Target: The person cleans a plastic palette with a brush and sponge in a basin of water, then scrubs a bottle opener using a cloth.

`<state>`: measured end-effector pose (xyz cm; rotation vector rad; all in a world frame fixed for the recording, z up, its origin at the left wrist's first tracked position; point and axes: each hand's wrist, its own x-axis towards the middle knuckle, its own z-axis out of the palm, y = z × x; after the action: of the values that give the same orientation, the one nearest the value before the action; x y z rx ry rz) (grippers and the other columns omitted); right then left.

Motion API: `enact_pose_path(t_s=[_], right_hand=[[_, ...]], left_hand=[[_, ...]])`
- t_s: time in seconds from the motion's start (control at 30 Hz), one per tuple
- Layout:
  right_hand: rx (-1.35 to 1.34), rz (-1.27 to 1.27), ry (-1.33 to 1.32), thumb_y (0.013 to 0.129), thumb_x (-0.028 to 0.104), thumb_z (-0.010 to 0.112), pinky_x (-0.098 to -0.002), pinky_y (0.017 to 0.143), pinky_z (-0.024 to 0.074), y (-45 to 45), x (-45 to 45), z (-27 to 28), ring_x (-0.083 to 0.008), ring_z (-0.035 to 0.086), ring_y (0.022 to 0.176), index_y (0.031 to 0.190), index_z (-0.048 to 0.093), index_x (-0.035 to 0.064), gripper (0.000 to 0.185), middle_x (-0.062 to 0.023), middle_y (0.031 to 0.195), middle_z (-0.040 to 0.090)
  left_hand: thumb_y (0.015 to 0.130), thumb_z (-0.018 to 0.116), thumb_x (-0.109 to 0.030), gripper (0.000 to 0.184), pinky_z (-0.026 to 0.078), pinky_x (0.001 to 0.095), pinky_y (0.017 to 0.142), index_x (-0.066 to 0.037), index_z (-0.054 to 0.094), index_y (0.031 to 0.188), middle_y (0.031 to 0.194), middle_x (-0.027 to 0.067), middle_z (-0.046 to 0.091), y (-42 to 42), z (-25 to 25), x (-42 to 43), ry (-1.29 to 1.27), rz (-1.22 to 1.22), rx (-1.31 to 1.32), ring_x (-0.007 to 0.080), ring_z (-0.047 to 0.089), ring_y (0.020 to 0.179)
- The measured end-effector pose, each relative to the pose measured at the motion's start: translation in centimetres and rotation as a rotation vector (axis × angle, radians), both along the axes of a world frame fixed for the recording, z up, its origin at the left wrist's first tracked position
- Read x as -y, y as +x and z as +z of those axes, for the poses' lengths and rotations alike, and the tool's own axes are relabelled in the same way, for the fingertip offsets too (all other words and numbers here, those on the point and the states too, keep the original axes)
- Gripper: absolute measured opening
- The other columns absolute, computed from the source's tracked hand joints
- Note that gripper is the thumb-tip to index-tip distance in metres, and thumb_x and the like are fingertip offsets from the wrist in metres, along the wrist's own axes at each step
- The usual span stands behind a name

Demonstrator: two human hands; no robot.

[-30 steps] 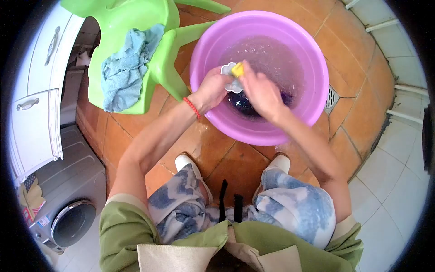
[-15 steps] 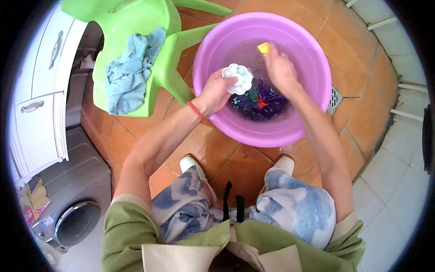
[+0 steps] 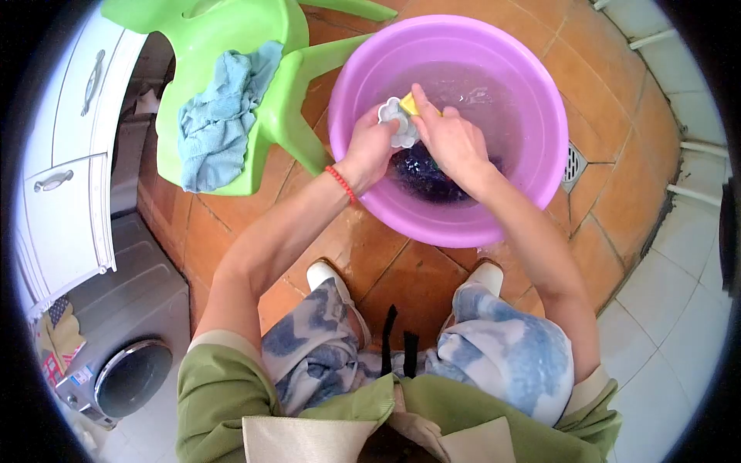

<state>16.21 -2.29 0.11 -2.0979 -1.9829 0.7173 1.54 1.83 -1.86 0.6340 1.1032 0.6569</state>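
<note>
Orange tiled floor (image 3: 617, 108) takes up most of the view, white cabinet (image 3: 65, 204) along the left edge. Green plastic chair (image 3: 185, 85) upper left, one leg running to just beside the basin. Grey front-loading washing machine (image 3: 147, 270) lower left, round door facing out. Person in green short-sleeved shirt (image 3: 231, 386) and blue-white patterned trousers (image 3: 502, 347), white shoes on the tiles, both arms reaching forward. Round purple basin (image 3: 549, 147) on the floor ahead, cloudy water (image 3: 494, 100) inside. Crumpled blue towel (image 3: 228, 116) on the chair seat. Dark items (image 3: 428, 176) sit in the water at the near side of the basin, too murky to identify. Right hand (image 3: 451, 143) over the basin: grip closed around a yellow sponge, index finger stretched along it. Left hand (image 3: 370, 147) at the basin's left side: grip closed on the palette, thumb on its face, other fingers mostly hidden behind. Floor drain (image 3: 572, 166) just right of the basin. White flower-shaped palette (image 3: 404, 137) tilted, held over the water between the two hands. Yellow sponge (image 3: 409, 103) at the palette's far edge, contact partly covered by the right fingers. Red bead bracelet (image 3: 340, 184) on the left wrist.
</note>
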Motion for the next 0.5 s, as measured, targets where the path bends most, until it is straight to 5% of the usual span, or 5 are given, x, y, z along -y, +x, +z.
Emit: enact_pose_path(t_s=[0.17,0.3,0.33,0.4,0.5], right_hand=[[-0.083,0.085,-0.049,0.097,0.037,0.04,-0.0498,0.067,0.0522,-1.3,1.5,0.8,-0.0403,0.064,0.074,0.145,0.027,0.014,0.055,-0.0248,0.086,0.061],[-0.081,-0.22,-0.058,0.097,0.038,0.039,-0.0529,0.07,0.0508,2.7,-1.4,-0.3,-0.0434,0.063,0.08,0.136,0.036,0.009,0.048,-0.0271,0.093,0.062],[-0.185,-0.29,0.153,0.096,0.039,0.041,-0.0451,0.06,0.0517,3.7,-2.0,-1.5,-0.0337,0.063,0.067,0.131,0.038,0.0056,0.048,-0.0191,0.082,0.062],[-0.966,-0.536,-0.167,0.093,0.04,0.05,-0.0312,0.051,0.046,4.8,-1.9,-1.0,-0.0164,0.053,0.056,0.128,0.038,0.0044,0.051,-0.0064,0.075,0.054],[-1.307,-0.482,-0.209,0.081,0.028,0.071,-0.0221,0.043,0.0335,2.6,-1.0,0.6,-0.0043,0.04,0.057,0.121,0.04,0.0029,0.056,0.0017,0.079,0.046]], left_hand=[[0.092,0.046,0.002,0.028,0.052,0.0363,0.086,-0.001,0.05,0.12,0.115,0.012,0.059,-0.4,-0.5,-0.6,0.124,0.018,-0.02,0.0233,0.06,0.1],[0.091,0.047,0.003,0.03,0.052,0.0361,0.088,0.0,0.049,0.12,0.116,0.0124,0.058,0.4,0.5,0.3,0.182,0.049,-0.02,0.0227,0.06,0.103],[0.091,0.048,0.003,0.03,0.051,0.0362,0.088,0.0,0.049,0.121,0.116,0.0124,0.058,0.3,0.6,0.2,0.235,0.043,-0.035,0.0225,0.06,0.103],[0.09,0.048,0.003,0.032,0.051,0.032,0.087,0.0,0.049,0.122,0.115,0.0112,0.059,0.2,0.8,0.2,0.289,0.054,-0.016,0.0193,0.06,0.103],[0.09,0.048,0.004,0.034,0.049,0.0313,0.091,-0.001,0.047,0.124,0.116,0.0103,0.058,0.4,2.1,0.7,0.384,-0.011,-0.021,0.0182,0.058,0.106]])
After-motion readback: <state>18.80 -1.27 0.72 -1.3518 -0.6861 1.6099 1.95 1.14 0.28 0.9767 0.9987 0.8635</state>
